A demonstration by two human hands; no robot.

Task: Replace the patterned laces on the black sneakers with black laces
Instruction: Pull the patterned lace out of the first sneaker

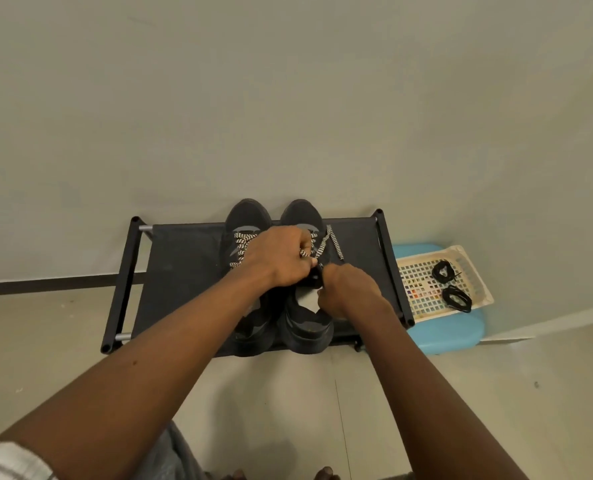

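Lace (322, 245) pinched in left grip (281, 254), right grip (348, 289) pinching sneaker (309, 323) tongue just below

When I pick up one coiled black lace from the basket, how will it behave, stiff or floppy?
Probably floppy: the nearer black lace lies in loose loops, so it may uncoil when lifted. Likely light, being thin cord. It might snag in the basket holes.
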